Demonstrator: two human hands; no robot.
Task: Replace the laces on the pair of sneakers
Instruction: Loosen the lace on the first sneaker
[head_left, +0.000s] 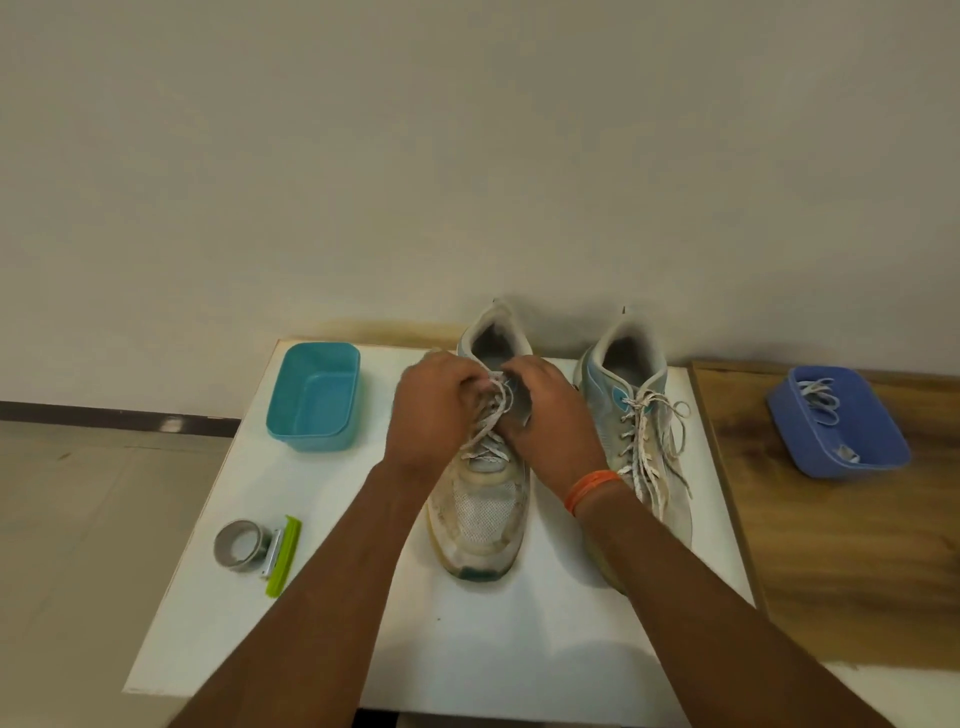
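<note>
Over the throat of the left sneaker (480, 512), both hands meet at the top eyelets. The left hand (434, 410) has its fingers curled round the lace (488, 423) on its side, and the right hand (550, 421) pinches the same lace from the other side, close beside the tongue; an orange band (592, 488) circles the right wrist. Below the hands, the lace crosses down the front of this sneaker, whose toe points toward the person.

Just to the right of the left sneaker stands the right sneaker (636, 441), parallel to it and apart from it, fully laced, with loose loops and ends trailing over its outer side. Both stand on a white board (519, 649) on the worktop.

Left of the left sneaker and near its heel end sits a teal tub (314, 400). Nearer the person, left of the toe, a roll of grey tape (241, 545) lies touching a green-handled tool (283, 556).

Well to the right of the left sneaker, past its partner, a blue tray (841, 457) rests on the bare wooden worktop (831, 545) and holds a coiled spare lace (821, 400).
</note>
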